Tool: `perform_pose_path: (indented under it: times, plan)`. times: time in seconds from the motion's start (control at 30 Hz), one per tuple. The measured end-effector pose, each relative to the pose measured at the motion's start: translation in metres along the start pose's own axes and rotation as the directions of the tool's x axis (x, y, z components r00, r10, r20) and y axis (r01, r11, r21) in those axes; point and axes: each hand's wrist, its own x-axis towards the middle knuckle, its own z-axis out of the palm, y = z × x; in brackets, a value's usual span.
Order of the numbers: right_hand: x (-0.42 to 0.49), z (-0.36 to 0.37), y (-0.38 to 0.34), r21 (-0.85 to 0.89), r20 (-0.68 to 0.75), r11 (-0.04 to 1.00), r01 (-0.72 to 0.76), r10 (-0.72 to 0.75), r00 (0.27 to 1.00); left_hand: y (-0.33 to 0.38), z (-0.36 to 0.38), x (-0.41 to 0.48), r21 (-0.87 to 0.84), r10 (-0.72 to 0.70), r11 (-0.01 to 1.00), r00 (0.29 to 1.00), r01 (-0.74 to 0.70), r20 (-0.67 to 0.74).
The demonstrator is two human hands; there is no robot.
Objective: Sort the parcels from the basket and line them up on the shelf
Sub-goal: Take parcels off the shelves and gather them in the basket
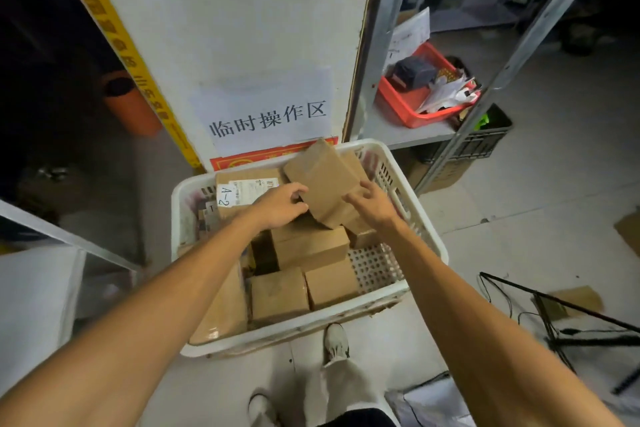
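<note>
Cardboard parcel (323, 181) tilted in white basket (429, 236).
Left hand (282, 205) grips its edge; right hand (372, 203), fingers spread, touches its side.

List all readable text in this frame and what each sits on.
"临时操作区": white paper sign on the pillar.
"A-2": handwritten on the label of a parcel in the white basket.
Printed text on that label: too small to read.
Yellow strip: blurred.
Red banner: mostly hidden, unreadable.
Papers in the red bin: too small to read.
</note>
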Motion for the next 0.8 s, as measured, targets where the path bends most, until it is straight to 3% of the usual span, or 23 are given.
perform_pose_path:
  times: [0.2, 0.43, 0.57, 0.67, 0.8]
  plan:
    - [0.074, -0.029, 0.009, -0.118, 0.044, 0.993, -0.018, 0.024, 0.999, 0.002, 0.023, 0.057, 0.059, -0.077, 0.995, 0.997, 0.077, 0.008]
    - [0.135, -0.018, 0.031, -0.188, 0.113, 0.981, 0.041, -0.02, 0.993, -0.021, 0.051, 0.099, -0.026, -0.201, 0.979, 0.979, 0.2, -0.026]
    - [0.15, -0.006, 0.051, -0.15, 0.055, 0.987, 0.05, -0.042, 0.998, -0.029, 0.068, 0.112, -0.272, -0.235, 0.943, 0.963, 0.193, -0.129]
    - [0.15, -0.003, 0.056, -0.11, 0.042, 0.993, 0.043, -0.038, 0.998, -0.029, 0.08, 0.111, -0.465, -0.3, 0.856, 0.95, 0.227, -0.09]
    - [0.151, -0.006, 0.058, -0.049, 0.057, 0.998, 0.026, -0.024, 0.998, -0.021, 0.084, 0.108, -0.574, -0.369, 0.772, 0.928, 0.273, -0.055]
